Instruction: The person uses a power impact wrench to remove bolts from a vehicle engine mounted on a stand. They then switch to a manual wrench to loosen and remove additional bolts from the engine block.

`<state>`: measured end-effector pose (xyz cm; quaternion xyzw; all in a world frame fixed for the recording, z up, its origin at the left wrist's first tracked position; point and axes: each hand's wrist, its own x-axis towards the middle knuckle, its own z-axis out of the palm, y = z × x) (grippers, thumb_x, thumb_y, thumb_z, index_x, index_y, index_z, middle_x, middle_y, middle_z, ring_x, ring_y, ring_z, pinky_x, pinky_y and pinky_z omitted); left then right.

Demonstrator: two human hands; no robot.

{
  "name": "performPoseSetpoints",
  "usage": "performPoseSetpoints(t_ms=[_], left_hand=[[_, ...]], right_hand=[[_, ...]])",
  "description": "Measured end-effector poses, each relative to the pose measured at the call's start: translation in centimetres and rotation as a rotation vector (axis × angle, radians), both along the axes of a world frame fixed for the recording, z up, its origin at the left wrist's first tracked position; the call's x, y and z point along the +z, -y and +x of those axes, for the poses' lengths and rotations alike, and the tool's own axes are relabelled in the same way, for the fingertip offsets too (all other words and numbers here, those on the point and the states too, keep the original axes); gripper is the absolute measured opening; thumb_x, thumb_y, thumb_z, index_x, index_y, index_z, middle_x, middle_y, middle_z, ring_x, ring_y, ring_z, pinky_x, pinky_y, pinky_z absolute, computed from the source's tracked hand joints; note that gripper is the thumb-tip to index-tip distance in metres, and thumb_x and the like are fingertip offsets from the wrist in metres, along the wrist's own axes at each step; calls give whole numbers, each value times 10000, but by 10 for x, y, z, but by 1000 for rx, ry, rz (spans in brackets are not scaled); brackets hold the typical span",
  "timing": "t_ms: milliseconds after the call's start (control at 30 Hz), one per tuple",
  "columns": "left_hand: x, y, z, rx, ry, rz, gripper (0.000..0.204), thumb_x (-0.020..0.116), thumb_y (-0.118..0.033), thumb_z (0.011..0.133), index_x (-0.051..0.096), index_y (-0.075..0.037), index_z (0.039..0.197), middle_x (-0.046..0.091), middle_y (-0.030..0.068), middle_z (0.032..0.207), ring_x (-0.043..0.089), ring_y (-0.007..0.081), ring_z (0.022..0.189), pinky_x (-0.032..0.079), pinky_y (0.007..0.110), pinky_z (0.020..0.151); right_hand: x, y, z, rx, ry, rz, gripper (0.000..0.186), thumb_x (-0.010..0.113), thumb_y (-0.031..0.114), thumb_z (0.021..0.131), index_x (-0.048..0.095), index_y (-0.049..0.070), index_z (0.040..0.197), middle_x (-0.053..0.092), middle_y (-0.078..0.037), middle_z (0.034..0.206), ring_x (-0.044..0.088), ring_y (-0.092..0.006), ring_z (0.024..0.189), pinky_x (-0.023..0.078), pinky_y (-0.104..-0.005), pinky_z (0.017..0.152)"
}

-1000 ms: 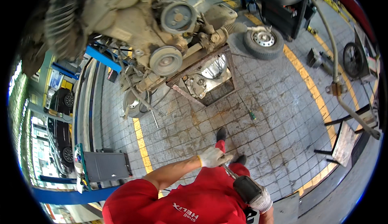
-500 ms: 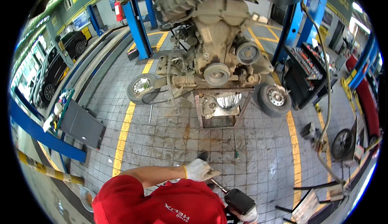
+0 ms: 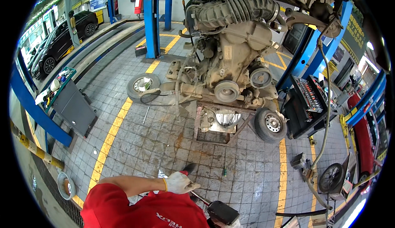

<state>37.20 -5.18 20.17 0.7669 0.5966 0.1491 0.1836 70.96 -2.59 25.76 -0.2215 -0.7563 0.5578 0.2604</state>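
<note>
My left hand (image 3: 180,183), in a white knit glove, is closed with its fingertips pressed together beside the end of a metal shaft (image 3: 200,198). Whatever those fingers pinch is too small to make out. The shaft runs into the black body of what looks like an impact wrench (image 3: 222,213), low in the picture. My right hand (image 3: 236,223) shows only as a bit of white glove at the wrench's lower end; its fingers are mostly hidden. Ahead, a dirty engine (image 3: 236,55) with pulleys hangs over a rusty metal stand (image 3: 196,123), apart from both hands.
Two wheels (image 3: 271,124) flank the stand. A black tool trolley (image 3: 306,112) stands at right, with a hose (image 3: 328,121) hanging near it. On the left are a grey cabinet (image 3: 74,108), a blue lift arm (image 3: 41,112) and a bucket (image 3: 66,187). A rod (image 3: 146,115) lies on the tiles.
The view has turned, so the engine and stand sit lower and farther right in the picture. My hands and the impact wrench appear farther left, in nearly the same pose.
</note>
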Motion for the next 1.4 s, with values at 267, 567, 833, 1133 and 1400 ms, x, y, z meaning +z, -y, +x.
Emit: performPoseSetpoints(t_ms=[267, 567, 833, 1133, 1400], left_hand=[[-16, 17, -27, -14, -42, -38, 293, 559, -453, 1019, 802, -303, 1088, 640, 154, 617, 660, 366, 565, 500, 485, 481], [4, 17, -93, 71, -1, -33, 446, 559, -498, 1021, 782, -173, 812, 627, 190, 597, 643, 410, 551, 509, 504, 509], [1, 62, -162, 268, 17, -191, 637, 499, -571, 1023, 746, -96, 677, 683, 229, 667, 707, 426, 675, 559, 536, 651], [-38, 98, -205, 360, 27, -210, 518, 529, -547, 1028, 786, -149, 817, 687, 185, 658, 703, 391, 608, 545, 525, 563], [-44, 113, -218, 423, 39, -236, 567, 545, -577, 1004, 768, -118, 757, 671, 195, 629, 700, 393, 594, 554, 514, 567]], right_hand=[[19, 3, -39, 17, -31, -74, 429, 743, 270, 902, 731, 25, 1254, 733, -195, 1241, 681, -394, 1169, 506, -480, 1049], [12, -5, -99, 175, 178, 466, 432, 746, 156, 936, 681, 120, 1362, 677, -101, 1383, 602, -309, 1334, 464, -415, 1152], [-16, -5, -168, 314, 142, 370, 429, 766, 103, 929, 688, 77, 1351, 690, -113, 1370, 634, -296, 1302, 474, -408, 1129], [-72, -10, -198, 471, 220, 139, 619, 784, 196, 933, 552, 80, 1494, 605, -117, 1489, 593, -269, 1351, 465, -358, 1148], [-55, -15, -226, 502, 247, 95, 621, 783, 195, 933, 550, 81, 1497, 601, -117, 1493, 588, -268, 1356, 460, -358, 1153]])
